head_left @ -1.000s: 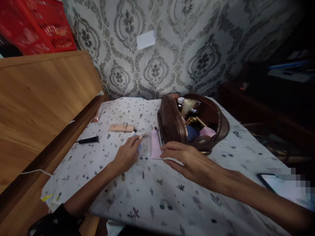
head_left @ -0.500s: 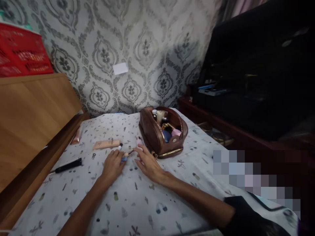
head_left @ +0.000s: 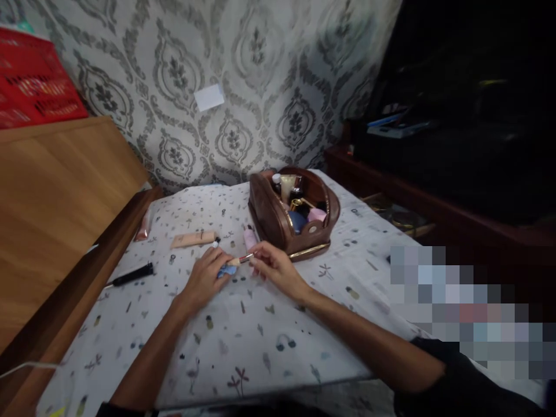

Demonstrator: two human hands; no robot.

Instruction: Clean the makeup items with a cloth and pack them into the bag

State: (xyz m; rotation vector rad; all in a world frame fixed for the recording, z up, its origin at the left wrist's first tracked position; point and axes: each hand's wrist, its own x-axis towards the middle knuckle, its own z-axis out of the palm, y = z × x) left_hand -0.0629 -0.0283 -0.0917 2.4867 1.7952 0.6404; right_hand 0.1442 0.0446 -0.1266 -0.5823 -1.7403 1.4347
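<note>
My left hand (head_left: 207, 273) is closed on a small crumpled blue cloth (head_left: 226, 270) low over the bed-like surface. Out of the cloth sticks a slim cosmetic stick (head_left: 235, 262), pale at the cloth end and darker and shiny toward the right; its exact kind is unclear. The thumb and fingers of my right hand (head_left: 278, 269) pinch its far end. Just beyond lies a pink tube with a dark cap (head_left: 249, 237). An open brown makeup bag (head_left: 271, 214) stands behind my right hand, full of bottles and cosmetics. A peach tube (head_left: 193, 238) lies past my left hand.
A black tube-like object (head_left: 132, 275) lies at the left, with a pinkish packet (head_left: 142, 227) farther back. The patterned white sheet (head_left: 243, 341) borders a wooden panel (head_left: 65, 174) on the left and dark furniture (head_left: 360, 179) on the right.
My right hand has closed from loosely spread fingers into a pinch on the stick's end. More of the stick and blue cloth shows between my hands. The camera view has shifted.
</note>
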